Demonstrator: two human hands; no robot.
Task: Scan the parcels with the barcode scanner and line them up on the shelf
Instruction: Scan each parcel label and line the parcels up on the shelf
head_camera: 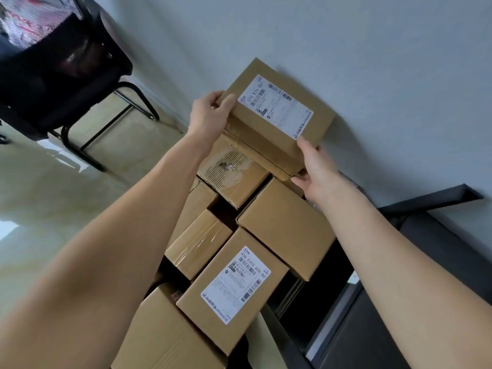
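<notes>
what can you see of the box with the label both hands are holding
The held box is plain brown cardboard, closed, with a white shipping label bearing barcodes and the print "570 K76 057" on its upturned face. It sits tilted at the far end of the parcel pile, close to the grey wall. The left hand grips its left corner; the right hand holds its near right corner.

— What sort of place is this?
— It looks like an office or back room used for sorting parcels. Plain cardboard boxes (286,227) with printed shipping labels (237,284) are heaped against a bare pale wall (372,49).
— Anything else?
— A black office chair (66,83) on a glossy tiled floor (40,195), and dark metal shelving (426,209) at the right.
</notes>
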